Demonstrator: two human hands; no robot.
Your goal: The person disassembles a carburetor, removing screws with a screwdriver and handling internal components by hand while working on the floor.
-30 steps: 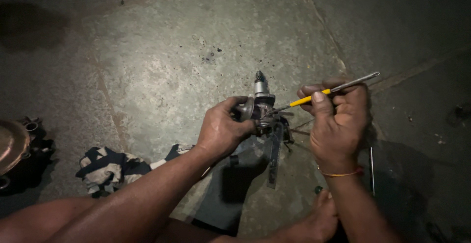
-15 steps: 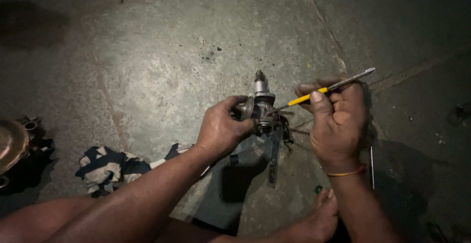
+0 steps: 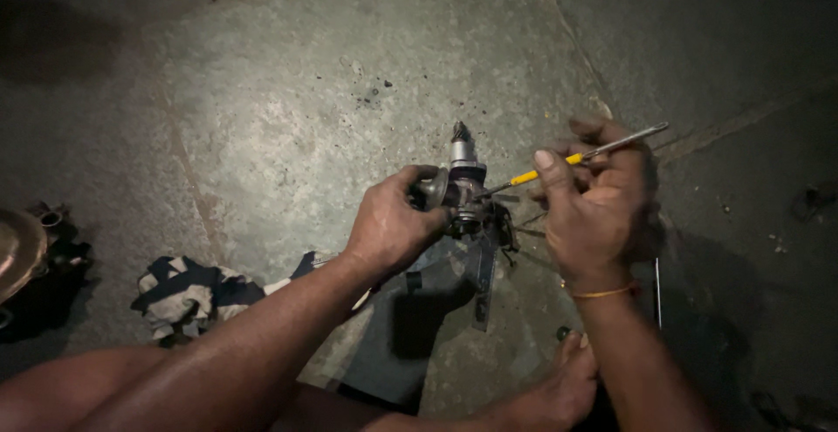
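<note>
1. The concrete floor (image 3: 288,92) fills the frame; its right side and upper left corner sink into shadow, and small items there cannot be made out.
2. A dark round metal object (image 3: 22,257) at the left edge is cut off by the frame, and its kind cannot be told.
3. A crumpled dark-and-white rag (image 3: 188,297) lies on the floor in the lower left, partly behind the left forearm.
4. A bare foot (image 3: 563,388) shows at the bottom, right of centre, its heel hidden behind the right forearm.
5. The left hand (image 3: 393,227), just left of centre, has its fingers curled tight around the left side of a small metal engine part (image 3: 467,192), possibly a carburettor; the palm side is hidden.
6. The right hand (image 3: 598,209), right of centre, has its fingers closed in a narrow pinch on a thin screwdriver (image 3: 576,157) with a yellow handle section; a thin orange band sits at the wrist.
7. The engine part is at frame centre, held above the floor between the hands. Its long axis runs roughly up and down the frame, the narrow toothed end pointing to the top edge. Its lower half is dim, and dark pieces hanging below it are hard to tell apart.
8. The screwdriver lies on a shallow slant, its metal end toward the upper right, its other end touching the part's right side; the tip there is hidden.
</note>
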